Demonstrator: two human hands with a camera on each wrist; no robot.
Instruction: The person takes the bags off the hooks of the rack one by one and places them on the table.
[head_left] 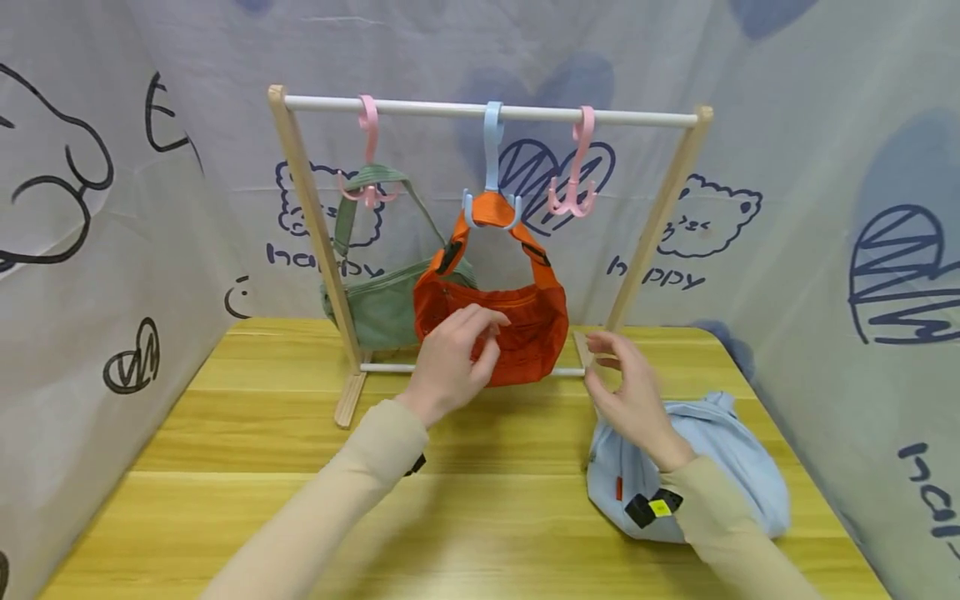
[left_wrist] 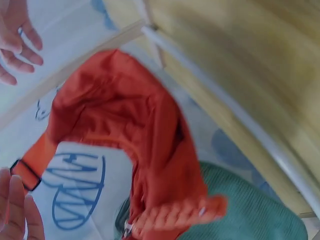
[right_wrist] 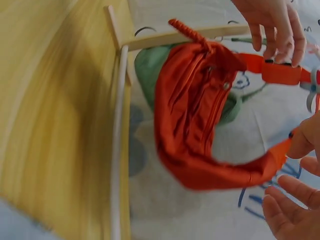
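An orange-red shoulder bag (head_left: 517, 325) hangs by its strap from the middle blue hook (head_left: 492, 158). In front of it is my left hand (head_left: 453, 354), fingers loosely bent and nothing held; in the right wrist view its fingertips overlap the strap, and I cannot tell if they touch. To the right of the bag, apart from it in the head view, my right hand (head_left: 630, 392) has its thumb and fingers spread. A light blue bag (head_left: 727, 467) lies on the table beneath the right forearm. Behind the orange bag, a green bag (head_left: 386, 304) hangs from the left pink hook (head_left: 369, 150).
The rack has wooden side posts (head_left: 660, 225), a white top rail (head_left: 442, 108) and a low white bar (head_left: 386, 367). A pink hook (head_left: 573, 167) at the right carries no bag. The wooden table (head_left: 225, 483) reaches back to patterned cloth walls (head_left: 810, 125).
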